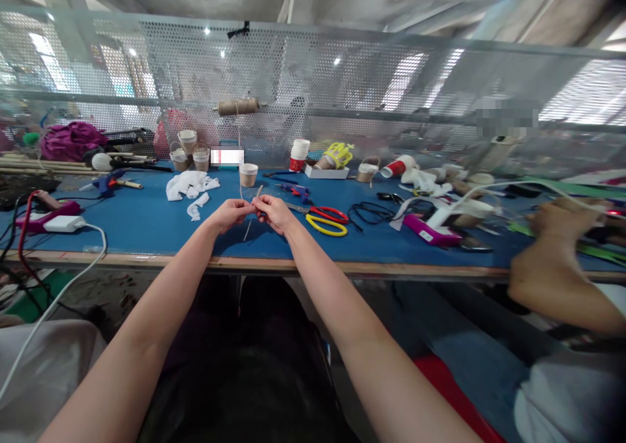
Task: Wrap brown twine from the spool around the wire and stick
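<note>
Your left hand (231, 214) and right hand (274, 212) pinch the twine (248, 229) fingertip to fingertip over the bench (147, 224), just before the cup (249, 177), seemingly because so limp a strand needs steadying from both sides.

The table (137, 224) has a matt blue smooth top and a raw wooden edge. The perforated screen (195, 58) looks like grey metal. The brown twine roll (238, 107) is rough and fibrous. The red-handled scissors (328, 215) have smooth plastic handles. The purple bundle (73, 141) is wrinkled cloth.
</note>
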`<state>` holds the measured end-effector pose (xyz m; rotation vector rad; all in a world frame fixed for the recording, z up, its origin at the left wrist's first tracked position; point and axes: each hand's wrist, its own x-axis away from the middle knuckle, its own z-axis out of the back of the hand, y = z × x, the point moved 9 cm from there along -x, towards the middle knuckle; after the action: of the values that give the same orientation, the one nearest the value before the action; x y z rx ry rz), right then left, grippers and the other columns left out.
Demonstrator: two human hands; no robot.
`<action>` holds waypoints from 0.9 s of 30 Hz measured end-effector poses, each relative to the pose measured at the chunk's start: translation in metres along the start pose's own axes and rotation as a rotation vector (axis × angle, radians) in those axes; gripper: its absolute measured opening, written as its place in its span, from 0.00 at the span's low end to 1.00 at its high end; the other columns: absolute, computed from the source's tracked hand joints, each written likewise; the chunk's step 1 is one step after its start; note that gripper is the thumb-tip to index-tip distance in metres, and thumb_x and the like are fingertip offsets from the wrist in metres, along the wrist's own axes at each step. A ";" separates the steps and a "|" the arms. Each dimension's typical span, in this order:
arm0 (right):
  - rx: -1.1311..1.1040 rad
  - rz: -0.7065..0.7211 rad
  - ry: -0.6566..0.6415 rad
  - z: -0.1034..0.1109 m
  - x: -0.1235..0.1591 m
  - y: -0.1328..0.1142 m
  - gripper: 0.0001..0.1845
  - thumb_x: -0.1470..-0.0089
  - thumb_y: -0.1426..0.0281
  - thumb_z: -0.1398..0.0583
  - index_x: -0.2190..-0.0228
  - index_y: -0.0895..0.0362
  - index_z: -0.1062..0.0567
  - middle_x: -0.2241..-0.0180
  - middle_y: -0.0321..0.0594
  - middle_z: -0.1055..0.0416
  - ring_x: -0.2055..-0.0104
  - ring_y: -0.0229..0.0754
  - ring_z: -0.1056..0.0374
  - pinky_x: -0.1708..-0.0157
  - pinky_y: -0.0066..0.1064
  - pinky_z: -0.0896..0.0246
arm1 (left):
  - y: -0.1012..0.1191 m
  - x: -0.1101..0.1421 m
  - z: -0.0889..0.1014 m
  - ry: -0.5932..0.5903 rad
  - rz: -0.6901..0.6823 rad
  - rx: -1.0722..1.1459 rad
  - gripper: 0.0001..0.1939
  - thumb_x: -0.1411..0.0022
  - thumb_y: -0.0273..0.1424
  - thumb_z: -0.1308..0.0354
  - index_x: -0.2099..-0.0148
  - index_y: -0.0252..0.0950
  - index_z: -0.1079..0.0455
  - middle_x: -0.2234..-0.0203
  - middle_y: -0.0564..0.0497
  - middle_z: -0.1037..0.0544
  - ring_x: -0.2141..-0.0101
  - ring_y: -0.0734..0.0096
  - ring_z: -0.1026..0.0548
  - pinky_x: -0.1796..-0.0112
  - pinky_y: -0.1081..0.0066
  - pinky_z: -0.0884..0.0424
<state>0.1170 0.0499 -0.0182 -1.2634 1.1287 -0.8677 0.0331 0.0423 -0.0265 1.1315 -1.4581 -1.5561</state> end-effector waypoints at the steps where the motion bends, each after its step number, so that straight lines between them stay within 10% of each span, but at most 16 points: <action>1: 0.005 0.000 0.007 0.001 0.000 0.000 0.16 0.61 0.61 0.36 0.81 0.59 0.35 0.86 0.28 0.40 0.85 0.28 0.45 0.86 0.20 0.51 | 0.000 0.000 -0.001 -0.005 0.003 0.006 0.17 0.58 0.38 0.36 0.77 0.30 0.36 0.88 0.59 0.40 0.87 0.87 0.48 0.85 0.78 0.57; 27: 0.030 0.021 0.005 0.000 0.001 -0.001 0.17 0.60 0.58 0.38 0.80 0.59 0.34 0.86 0.29 0.39 0.84 0.28 0.44 0.86 0.21 0.50 | 0.001 0.000 0.000 -0.001 -0.013 -0.021 0.18 0.59 0.39 0.36 0.80 0.31 0.38 0.89 0.60 0.43 0.87 0.87 0.50 0.84 0.78 0.58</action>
<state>0.1173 0.0489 -0.0170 -1.2231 1.1270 -0.8696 0.0332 0.0424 -0.0256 1.1308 -1.4345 -1.5770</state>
